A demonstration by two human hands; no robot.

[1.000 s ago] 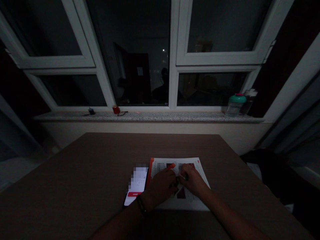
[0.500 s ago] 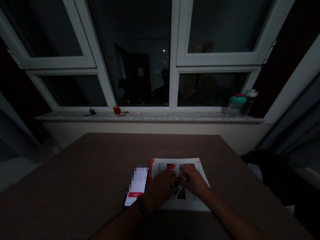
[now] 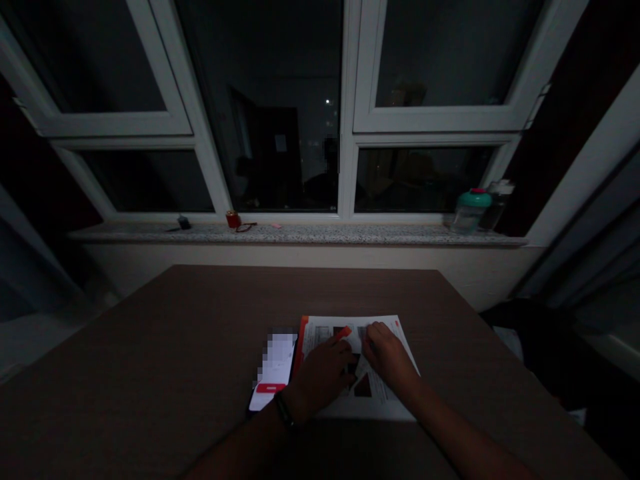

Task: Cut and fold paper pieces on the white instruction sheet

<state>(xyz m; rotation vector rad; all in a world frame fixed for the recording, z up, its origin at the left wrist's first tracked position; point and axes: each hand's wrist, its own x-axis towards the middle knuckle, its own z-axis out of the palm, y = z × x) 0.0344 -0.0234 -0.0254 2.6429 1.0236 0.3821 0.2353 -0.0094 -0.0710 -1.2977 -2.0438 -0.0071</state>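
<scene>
White paper under left hand and right hand.

Dim room, black night through white-framed window, speckled stone sill below, brown table in front.

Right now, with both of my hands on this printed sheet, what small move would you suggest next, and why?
I'd probably lift the right hand slightly off the printed sheet. Together with the left hand, it covers the sheet's middle, and the orange-red strip at the left fingertips is hard to make out, so this should show what lies there.
</scene>
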